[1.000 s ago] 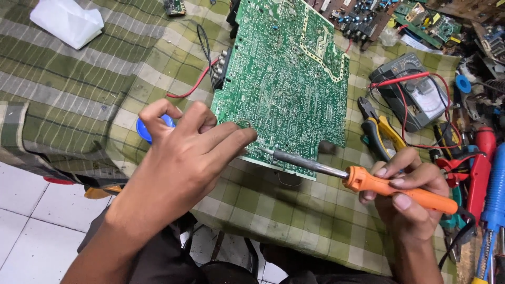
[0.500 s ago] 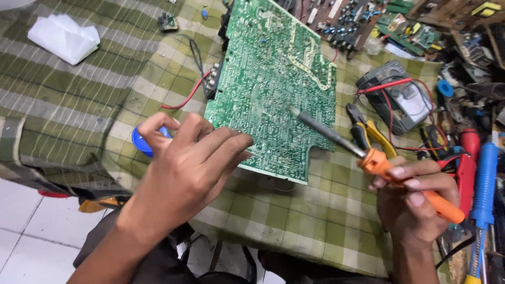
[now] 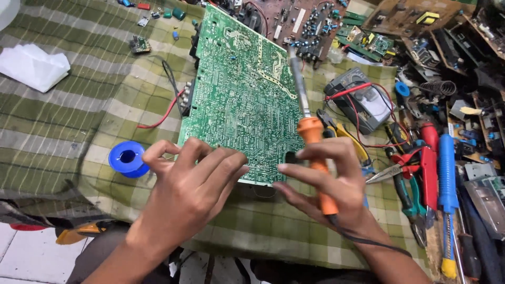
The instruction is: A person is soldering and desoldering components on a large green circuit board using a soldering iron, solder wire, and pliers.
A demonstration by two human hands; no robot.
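Observation:
A large green circuit board point(image 3: 242, 89) lies solder side up on a green checked cloth point(image 3: 79, 115). My right hand point(image 3: 329, 186) grips an orange-handled soldering iron point(image 3: 310, 131); its metal tip points away from me, over the board's right edge. My left hand point(image 3: 192, 192) rests at the board's near edge with the fingers curled, pinching what looks like thin solder wire. A blue solder spool point(image 3: 128, 158) sits just left of that hand.
A multimeter point(image 3: 363, 102) with red and black leads lies right of the board. Pliers, cutters and a blue-handled tool point(image 3: 447, 173) crowd the right side. More circuit boards point(image 3: 315, 21) lie at the back. White crumpled plastic point(image 3: 31, 66) sits far left.
My right hand swung the soldering iron from lying across the board's near edge to pointing up and away. The left hand stayed at the near edge by the spool.

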